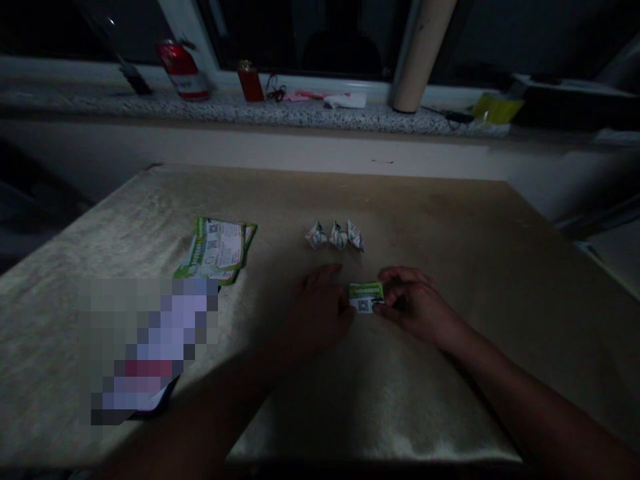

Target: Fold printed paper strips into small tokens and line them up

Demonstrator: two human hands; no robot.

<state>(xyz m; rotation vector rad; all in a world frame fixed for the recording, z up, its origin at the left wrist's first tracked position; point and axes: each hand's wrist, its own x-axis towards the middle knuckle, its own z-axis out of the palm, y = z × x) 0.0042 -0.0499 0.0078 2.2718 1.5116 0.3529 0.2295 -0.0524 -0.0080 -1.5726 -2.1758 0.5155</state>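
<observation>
A small folded green-and-white printed leaflet with a QR code lies between my hands, low over the table. My left hand is at its left edge, thumb against the paper and the index finger reaching forward. On the other side, my right hand pinches the right edge between thumb and fingers. Beyond them stand three small folded paper shapes in a row: a left one, a middle one and a right one. To the left lies a stack of similar green-and-white leaflets.
A phone, its screen blurred out, lies left of my left forearm on the cloth-covered table. Along the granite windowsill stand a red can, a red jar and a cardboard tube.
</observation>
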